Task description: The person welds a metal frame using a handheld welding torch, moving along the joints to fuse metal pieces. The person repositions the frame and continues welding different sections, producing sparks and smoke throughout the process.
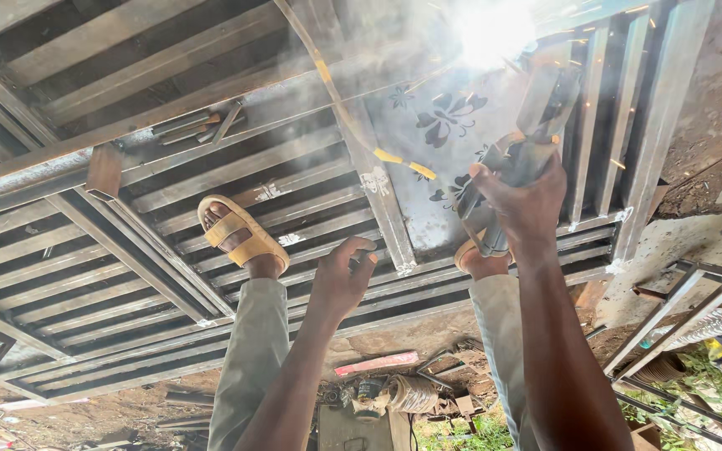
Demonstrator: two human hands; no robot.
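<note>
Welding on a grey steel slatted gate frame lying flat over bare dirt ground, outdoors.
Right hand, fingers wrapped tight, grips a grey metal electrode holder up near the bright white arc flare on the flower-patterned sheet panel. Left hand is loosely curled, fingertips on a lower bar. Tan strap sandal stands on slats. Open dirt along the right edge; scrap clutter at the near edge.

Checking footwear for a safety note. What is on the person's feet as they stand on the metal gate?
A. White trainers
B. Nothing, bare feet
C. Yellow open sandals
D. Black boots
C: a yellow strapped sandal with bare toes showing rests on the gate's slats.
</note>
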